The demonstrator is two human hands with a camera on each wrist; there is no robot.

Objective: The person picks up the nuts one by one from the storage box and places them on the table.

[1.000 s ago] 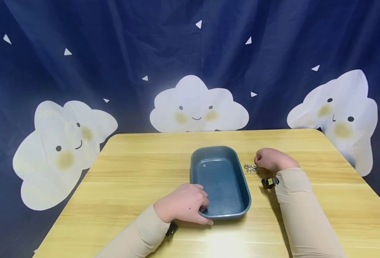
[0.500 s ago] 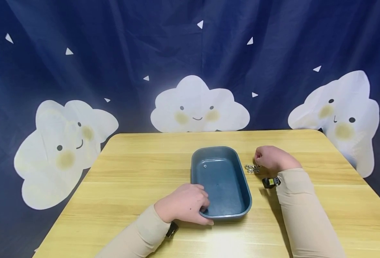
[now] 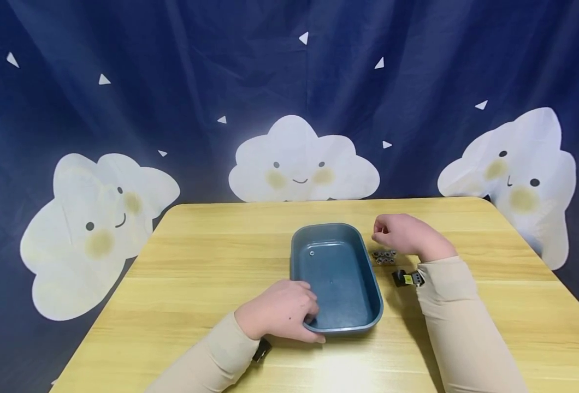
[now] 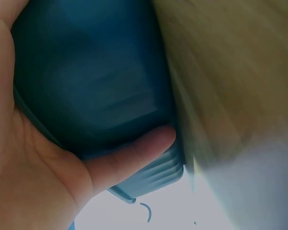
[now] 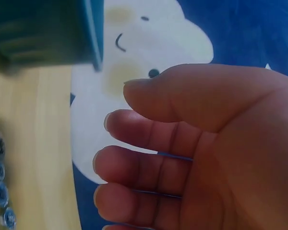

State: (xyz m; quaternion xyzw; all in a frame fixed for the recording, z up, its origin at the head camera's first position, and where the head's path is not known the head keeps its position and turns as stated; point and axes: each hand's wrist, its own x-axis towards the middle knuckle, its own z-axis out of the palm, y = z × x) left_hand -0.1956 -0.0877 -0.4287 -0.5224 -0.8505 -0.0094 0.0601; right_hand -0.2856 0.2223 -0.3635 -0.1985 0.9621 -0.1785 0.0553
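Observation:
A dark blue rectangular plastic box point(image 3: 341, 295) stands on the table. My left hand point(image 3: 284, 310) grips its near left corner, fingers over the rim and inside, thumb point(image 4: 134, 160) along the outer wall. One small metal nut point(image 3: 311, 253) lies inside, toward the far left. Several more small nuts point(image 3: 384, 257) sit grouped on the table just right of the box. Above and slightly behind them is my right hand point(image 3: 405, 234), fingers curled, thumb and index tips close together. In the right wrist view, no object shows at those fingertips; I cannot tell whether they pinch one.
The light wooden table point(image 3: 211, 262) extends around the box, its far edge close to a dark blue curtain point(image 3: 270, 65) printed with white clouds. Each wrist wears a small black camera, such as the right wrist camera point(image 3: 407, 278).
My right hand has risen from the group of nuts and shifted left toward the box, uncovering more of the group. My left hand and the box have stayed put.

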